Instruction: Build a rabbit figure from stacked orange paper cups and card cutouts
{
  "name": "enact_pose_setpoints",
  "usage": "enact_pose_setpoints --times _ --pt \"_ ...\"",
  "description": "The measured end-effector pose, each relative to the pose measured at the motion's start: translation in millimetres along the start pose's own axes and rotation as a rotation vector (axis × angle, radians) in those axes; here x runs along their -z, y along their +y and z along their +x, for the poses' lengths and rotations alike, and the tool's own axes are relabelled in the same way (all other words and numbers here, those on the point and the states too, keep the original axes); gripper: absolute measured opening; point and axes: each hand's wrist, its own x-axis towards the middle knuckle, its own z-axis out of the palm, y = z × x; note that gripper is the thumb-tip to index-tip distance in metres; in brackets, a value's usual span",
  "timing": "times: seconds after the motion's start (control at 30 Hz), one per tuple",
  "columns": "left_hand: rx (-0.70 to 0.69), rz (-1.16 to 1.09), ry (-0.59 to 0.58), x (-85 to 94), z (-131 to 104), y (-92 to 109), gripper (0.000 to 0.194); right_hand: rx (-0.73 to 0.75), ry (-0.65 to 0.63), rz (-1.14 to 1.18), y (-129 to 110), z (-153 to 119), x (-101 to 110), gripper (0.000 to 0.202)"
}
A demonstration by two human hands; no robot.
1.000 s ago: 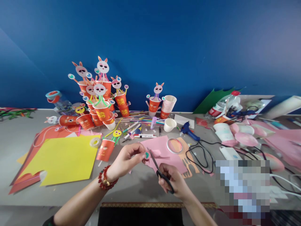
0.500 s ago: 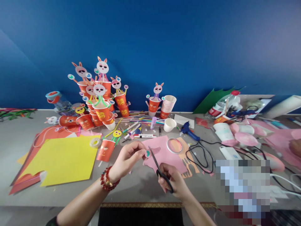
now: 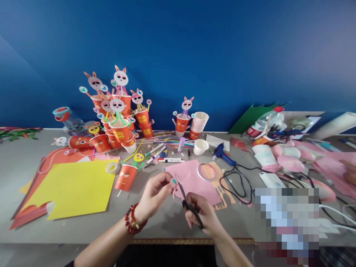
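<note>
Between its thumb and fingers my left hand (image 3: pixel 157 193) pinches a small pink paper piece (image 3: pixel 174 181) with a teal mark, and a thin pink strip hangs from it. My right hand (image 3: pixel 201 213) is closed round the handles of black-handled scissors (image 3: pixel 181 188). Their blades point up and left, just right of the small piece. Below both hands lies a pink paper sheet (image 3: pixel 191 178) with a roll of tape (image 3: pixel 206 172) on it. A tiny teal-marked bit (image 3: pixel 164 169) rests at the sheet's upper left edge.
Red cups with rabbit figures (image 3: pixel 120 129) stand at the back left, beyond a yellow sheet (image 3: pixel 75 189). A stack of cups (image 3: pixel 199 126), a white cup (image 3: pixel 200 147) and a blue glue gun (image 3: pixel 223 155) sit behind the hands. At the far right edge shows another person's hand (image 3: pixel 349 172).
My left hand has shifted slightly with the small piece, which now looks smaller, with a strip hanging from it. The scissors have moved slightly left. A teal-marked bit now shows on the pink sheet.
</note>
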Motion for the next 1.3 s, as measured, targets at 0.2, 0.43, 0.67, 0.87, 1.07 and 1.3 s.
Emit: enact_pose_setpoints --times 0.2,0.43,0.67,0.87,1.07,1.3 --pt "0.066 0.032 -0.116 6.7 1 4 0.030 -0.001 -0.059 0.024 -8 1 1 0.061" --pt "0.057 0.090 -0.151 8.0 3 12 0.032 -0.013 -0.066 0.026 -7 1 2 0.062" --pt "0.070 0.136 -0.169 8.6 5 14 0.035 -0.010 -0.052 0.020 -7 1 3 0.060" --pt "0.084 0.139 -0.181 12.1 6 14 0.032 -0.018 -0.045 -0.013 -6 0 6 0.060" --pt "0.085 0.135 -0.192 13.1 6 14 0.032 -0.033 -0.037 -0.026 -7 1 6 0.061" --pt "0.102 0.123 -0.200 15.0 8 12 0.032 -0.044 -0.032 -0.023 -6 1 7 0.061"
